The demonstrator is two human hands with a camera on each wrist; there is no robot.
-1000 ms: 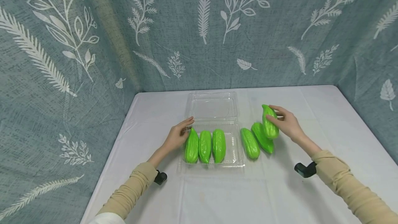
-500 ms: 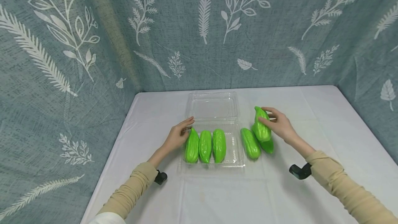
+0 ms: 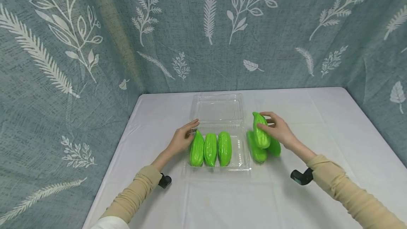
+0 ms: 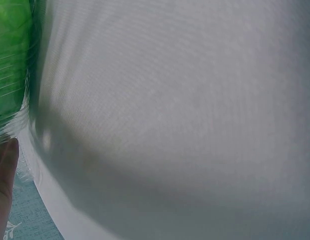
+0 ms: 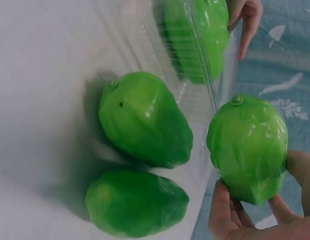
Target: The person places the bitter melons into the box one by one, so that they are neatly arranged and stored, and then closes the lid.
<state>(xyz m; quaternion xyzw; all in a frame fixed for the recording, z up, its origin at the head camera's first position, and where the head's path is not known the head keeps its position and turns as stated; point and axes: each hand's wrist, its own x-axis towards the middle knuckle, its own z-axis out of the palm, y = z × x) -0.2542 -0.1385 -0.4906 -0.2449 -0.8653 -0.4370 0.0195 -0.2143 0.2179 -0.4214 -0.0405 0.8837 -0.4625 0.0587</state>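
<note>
My right hand [image 3: 277, 130] holds a glossy green gourd [image 3: 261, 131], with a pointed end and lengthwise ridges, raised above the table. In the right wrist view, fingers and thumb grip the held gourd [image 5: 249, 147] around its lower end. Below it lie two more gourds, one nearer the box [image 5: 144, 120] and another beside it [image 5: 137, 202]. An open clear plastic box [image 3: 239, 151] contains three gourds side by side, the middle one [image 3: 210, 149] among them. My left hand [image 3: 180, 140] holds the box's left rim beside the leftmost gourd [image 3: 197, 149]; its grip is partly hidden.
The box's clear lid [image 3: 217, 108] lies folded back behind it. A white cloth covers the table [image 3: 222, 200]. Blue-green patterned curtains [image 3: 197, 45] hang behind the table and along its sides.
My right hand has carried the gourd leftward and slightly toward me, from above the outer loose gourd to above the one nearer the box. My left hand stays at the box rim.
</note>
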